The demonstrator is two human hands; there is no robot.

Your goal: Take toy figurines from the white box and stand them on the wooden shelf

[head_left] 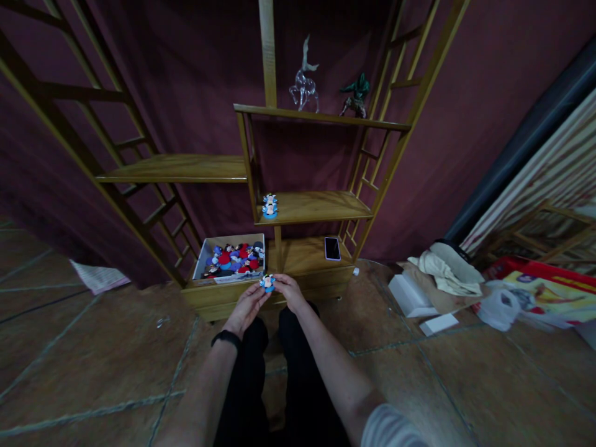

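Note:
Between my two hands is a small blue and white figurine [267, 283], held by the fingertips in front of the low cabinet. My left hand [248, 304], with a black band at the wrist, pinches its left side. On its other side, the fingers of my right hand [289, 290] grip it. Similar blue and white figurines [270, 207] stand at the left end of the middle shelf [321, 208]. Just behind my left hand, a white box [203, 259] holds several figurines in red, blue and purple.
A phone [332, 248] lies on the bottom shelf [302, 256]. Higher up stand a clear glass deer [305, 87] and a dark green figure [357, 96]. On the floor at right are white boxes [410, 297], a cloth [442, 273] and a plastic bag [498, 307].

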